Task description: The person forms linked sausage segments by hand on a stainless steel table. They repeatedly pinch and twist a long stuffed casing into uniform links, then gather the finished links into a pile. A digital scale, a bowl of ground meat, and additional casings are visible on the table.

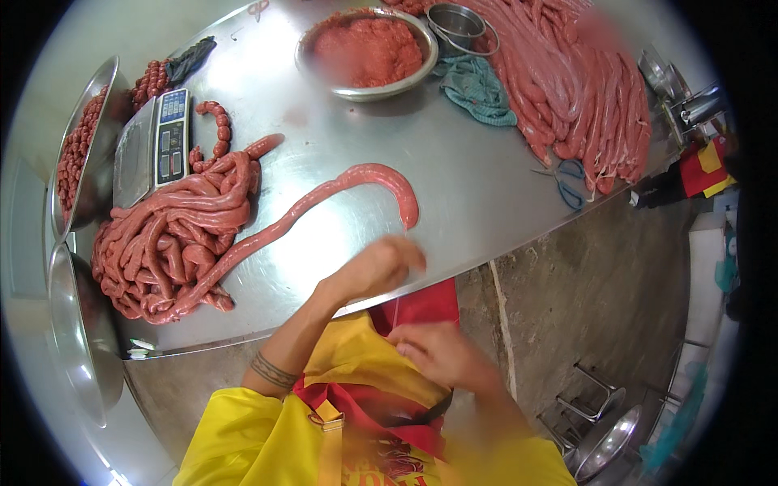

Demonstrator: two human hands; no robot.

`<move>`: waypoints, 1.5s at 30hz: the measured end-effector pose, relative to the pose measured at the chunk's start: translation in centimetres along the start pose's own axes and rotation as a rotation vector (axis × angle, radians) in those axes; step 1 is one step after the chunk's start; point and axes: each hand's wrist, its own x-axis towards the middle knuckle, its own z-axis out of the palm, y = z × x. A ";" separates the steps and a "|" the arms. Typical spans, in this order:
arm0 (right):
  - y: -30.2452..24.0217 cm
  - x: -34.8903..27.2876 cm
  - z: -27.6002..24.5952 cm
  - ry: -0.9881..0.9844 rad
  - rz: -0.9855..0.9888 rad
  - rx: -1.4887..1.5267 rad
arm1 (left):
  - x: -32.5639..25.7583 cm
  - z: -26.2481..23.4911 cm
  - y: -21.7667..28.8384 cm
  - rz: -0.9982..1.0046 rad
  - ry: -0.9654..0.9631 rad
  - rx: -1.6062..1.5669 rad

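Observation:
A long raw sausage point(324, 190) curves across the steel table, its rounded end just beyond my left hand point(379, 266). From that end a thin pale strand point(396, 312), casing or string, I cannot tell which, runs down past my left hand to my right hand point(444, 350). My left fingers are curled closed around it over the table's near edge. Lower, in front of my apron point(340, 348), the right hand pinches the strand with closed fingers. At its other end the sausage joins a heaped coil of filled casing point(170, 243) on the left.
Beside the coil stand a digital scale point(172, 142) and a short linked sausage point(220, 134). Farther back are a bowl of ground meat point(365, 53), a metal pot point(458, 24), a teal cloth point(480, 89), long sausages point(559, 89) and scissors point(570, 182). Steel basins point(81, 340) line the left.

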 end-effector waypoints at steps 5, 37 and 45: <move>2.0 4.1 -5.1 0.522 0.262 0.240 | 0.7 1.5 2.0 -0.226 0.440 -1.405; 6.0 4.7 -9.4 0.233 -0.012 -0.100 | 1.9 3.2 0.9 -0.297 0.733 0.270; 7.5 7.8 -3.2 0.230 0.153 0.219 | 1.4 4.9 1.6 -0.643 1.214 -1.159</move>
